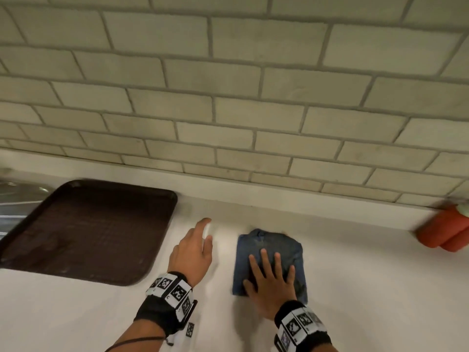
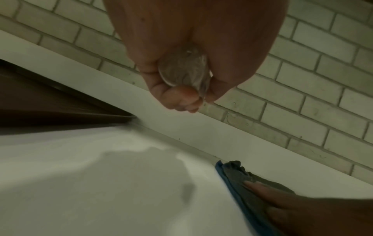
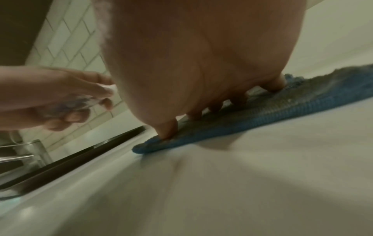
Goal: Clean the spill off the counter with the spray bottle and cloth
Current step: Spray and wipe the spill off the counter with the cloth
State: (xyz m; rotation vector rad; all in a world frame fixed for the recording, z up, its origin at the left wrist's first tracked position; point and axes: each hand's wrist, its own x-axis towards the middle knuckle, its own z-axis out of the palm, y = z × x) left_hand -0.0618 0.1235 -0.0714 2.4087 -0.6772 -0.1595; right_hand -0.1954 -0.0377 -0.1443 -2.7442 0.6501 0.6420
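Note:
A folded blue cloth [image 1: 270,250] lies flat on the white counter [image 1: 368,288] near the back wall. My right hand [image 1: 271,280] presses on it with spread, straight fingers [image 3: 168,129]. Left of the cloth, my left hand [image 1: 195,247] holds a small clear spray bottle [image 2: 183,71] above the counter, fingers curled round its body; its white top [image 1: 206,232] shows past my fingers. In the right wrist view the cloth [image 3: 282,111] lies under my fingertips and the left hand with the bottle [image 3: 76,103] hovers beyond it. A faint wet patch [image 2: 153,149] marks the counter below the bottle.
A dark brown tray [image 1: 88,232] sits on the counter at the left, with a metal sink and faucet [image 3: 34,153] past it. An orange-red object [image 1: 446,232] rests against the tiled wall [image 1: 228,97] at the far right.

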